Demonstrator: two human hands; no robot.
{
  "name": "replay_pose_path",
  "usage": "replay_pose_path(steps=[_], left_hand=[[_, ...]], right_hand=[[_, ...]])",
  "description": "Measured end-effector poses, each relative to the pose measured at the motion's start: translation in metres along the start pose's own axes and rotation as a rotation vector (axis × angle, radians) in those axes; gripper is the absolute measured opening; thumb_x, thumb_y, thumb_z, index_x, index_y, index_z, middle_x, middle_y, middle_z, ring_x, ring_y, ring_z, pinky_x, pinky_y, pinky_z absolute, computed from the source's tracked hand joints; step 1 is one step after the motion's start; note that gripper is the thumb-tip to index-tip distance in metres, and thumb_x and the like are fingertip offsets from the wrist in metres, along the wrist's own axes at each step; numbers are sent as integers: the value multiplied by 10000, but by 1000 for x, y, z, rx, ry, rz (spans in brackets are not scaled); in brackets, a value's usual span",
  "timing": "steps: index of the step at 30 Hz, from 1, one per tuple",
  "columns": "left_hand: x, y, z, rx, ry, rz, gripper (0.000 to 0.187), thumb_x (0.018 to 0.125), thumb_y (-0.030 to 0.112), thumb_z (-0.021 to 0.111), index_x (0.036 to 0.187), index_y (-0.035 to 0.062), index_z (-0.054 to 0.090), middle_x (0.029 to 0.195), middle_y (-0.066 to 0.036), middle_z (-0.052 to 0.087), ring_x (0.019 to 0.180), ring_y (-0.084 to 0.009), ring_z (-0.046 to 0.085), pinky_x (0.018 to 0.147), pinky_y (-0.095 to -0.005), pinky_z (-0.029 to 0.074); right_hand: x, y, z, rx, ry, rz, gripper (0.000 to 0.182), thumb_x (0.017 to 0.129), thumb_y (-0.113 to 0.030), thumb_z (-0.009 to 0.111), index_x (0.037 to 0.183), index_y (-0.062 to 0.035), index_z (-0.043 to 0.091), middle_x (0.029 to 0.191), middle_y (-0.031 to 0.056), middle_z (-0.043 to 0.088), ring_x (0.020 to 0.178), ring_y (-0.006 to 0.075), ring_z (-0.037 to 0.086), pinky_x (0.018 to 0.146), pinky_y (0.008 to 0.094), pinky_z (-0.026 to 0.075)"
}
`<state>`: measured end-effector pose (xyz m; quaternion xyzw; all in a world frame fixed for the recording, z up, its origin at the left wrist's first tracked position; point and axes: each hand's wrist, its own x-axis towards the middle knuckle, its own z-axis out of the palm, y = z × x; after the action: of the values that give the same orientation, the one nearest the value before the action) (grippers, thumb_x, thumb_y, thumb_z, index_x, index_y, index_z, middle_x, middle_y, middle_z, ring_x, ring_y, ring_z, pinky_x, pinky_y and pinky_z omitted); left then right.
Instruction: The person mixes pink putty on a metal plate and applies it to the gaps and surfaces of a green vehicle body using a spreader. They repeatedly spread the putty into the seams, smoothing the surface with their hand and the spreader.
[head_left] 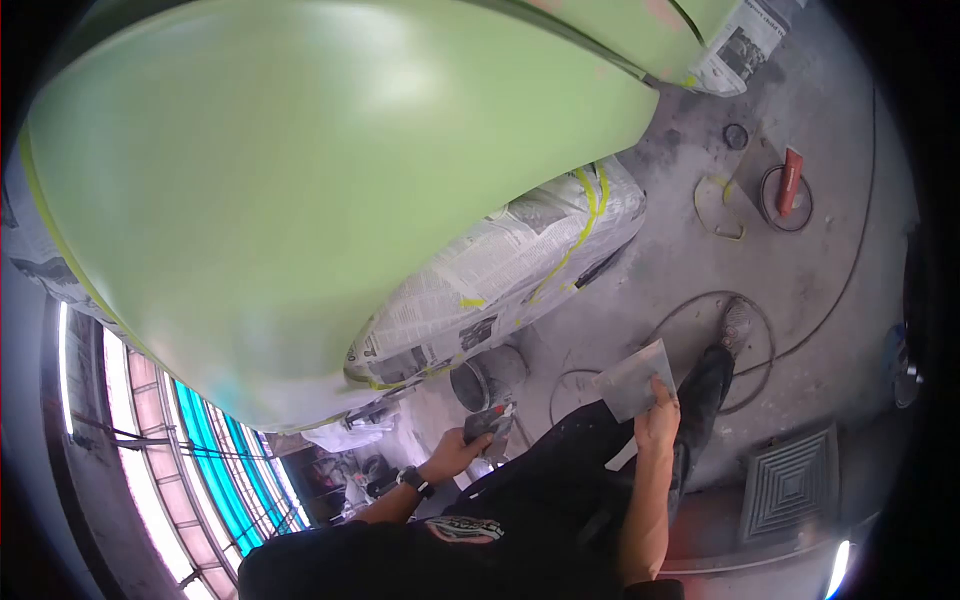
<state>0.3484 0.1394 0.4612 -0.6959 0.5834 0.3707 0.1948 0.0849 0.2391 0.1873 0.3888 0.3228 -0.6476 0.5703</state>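
Note:
My left hand [452, 452], with a dark watch on the wrist, is closed on a small putty spreader [492, 424] whose blade looks smeared. My right hand [657, 420] grips the lower edge of a flat grey mixing board [631, 380], held out over my black trousers. Both hands are low in the view, below a large pale green car body panel [300, 180] that fills the upper left. Neither hand touches the panel.
A wheel masked with newspaper and yellow tape [520, 265] sits under the panel. A grey tin [488, 377] stands on the dusty concrete floor beside it. Cables loop across the floor [830, 300], a red tool [791, 180] lies far right, and a floor grate [790, 482] is by my shoe.

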Motion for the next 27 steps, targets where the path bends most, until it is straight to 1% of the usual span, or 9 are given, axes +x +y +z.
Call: replay_pose_path(steps=[3, 6, 9, 13, 16, 17, 20, 24, 27], left_hand=[[-7, 14, -5, -40, 0, -57, 494, 1012, 447, 673, 923, -37, 725, 687, -98, 667, 656, -148, 608, 627, -362, 479], [-6, -6, -11, 47, -70, -99, 439, 1015, 377, 680, 1176, -30, 709, 889, -79, 750, 803, -116, 634, 730, -337, 521], [-10, -15, -15, 36, -76, -65, 438, 1017, 388, 671, 1126, -34, 718, 835, -74, 725, 766, -109, 611, 694, -332, 507], [-20, -6, -21, 43, -41, -147, 414, 1012, 375, 682, 1053, -33, 735, 770, -66, 705, 725, -106, 593, 657, -340, 491], [-21, -50, -15, -73, 39, -42, 401, 1008, 362, 689, 1010, -35, 742, 726, -72, 692, 678, -113, 585, 620, -352, 481], [-23, -58, -15, -62, 48, -60, 399, 1008, 359, 688, 1004, -37, 742, 723, -76, 692, 676, -114, 586, 617, -355, 482], [-30, -48, -25, -42, 36, -130, 416, 1013, 355, 679, 983, -56, 734, 736, -106, 704, 682, -118, 590, 626, -361, 492], [-35, -70, -20, -77, 132, -70, 465, 1017, 383, 664, 913, -68, 711, 667, -95, 657, 627, -133, 551, 586, -380, 465], [-41, -74, -28, 4, 79, -94, 481, 1014, 395, 666, 881, -66, 697, 635, -90, 624, 613, -141, 539, 571, -402, 448]], right_hand=[[-3, -2, 9, -3, -35, -7, 330, 995, -59, 658, 1313, 15, 609, 1274, 95, 670, 1174, 256, 640, 1066, 433, 482], [-5, -1, 19, -35, -34, -42, 317, 1000, -65, 651, 1304, 19, 618, 1265, 101, 681, 1173, 264, 653, 1070, 439, 492], [-9, 5, 25, -33, -73, -64, 316, 1002, -62, 643, 1305, 26, 618, 1259, 103, 686, 1169, 271, 660, 1072, 445, 497], [-13, 9, 31, -75, -93, -79, 334, 1004, -59, 639, 1320, 43, 598, 1291, 125, 662, 1165, 270, 648, 1052, 432, 495], [-23, 5, 43, -87, -94, -48, 336, 1002, -58, 642, 1318, 46, 597, 1276, 120, 668, 1163, 267, 648, 1049, 424, 495], [-25, 5, 47, -96, -100, -56, 334, 1001, -59, 643, 1315, 45, 599, 1272, 118, 670, 1162, 265, 648, 1047, 423, 495], [-25, 3, 52, -112, -125, -88, 325, 999, -59, 645, 1306, 42, 608, 1258, 108, 674, 1159, 262, 649, 1043, 419, 494], [-25, 12, 47, -104, -103, -96, 297, 999, -56, 644, 1282, 33, 628, 1239, 98, 683, 1151, 256, 650, 1038, 415, 492], [-32, 26, 60, -99, -98, -110, 273, 996, -57, 649, 1254, 29, 641, 1215, 94, 690, 1133, 249, 653, 1024, 409, 499]])
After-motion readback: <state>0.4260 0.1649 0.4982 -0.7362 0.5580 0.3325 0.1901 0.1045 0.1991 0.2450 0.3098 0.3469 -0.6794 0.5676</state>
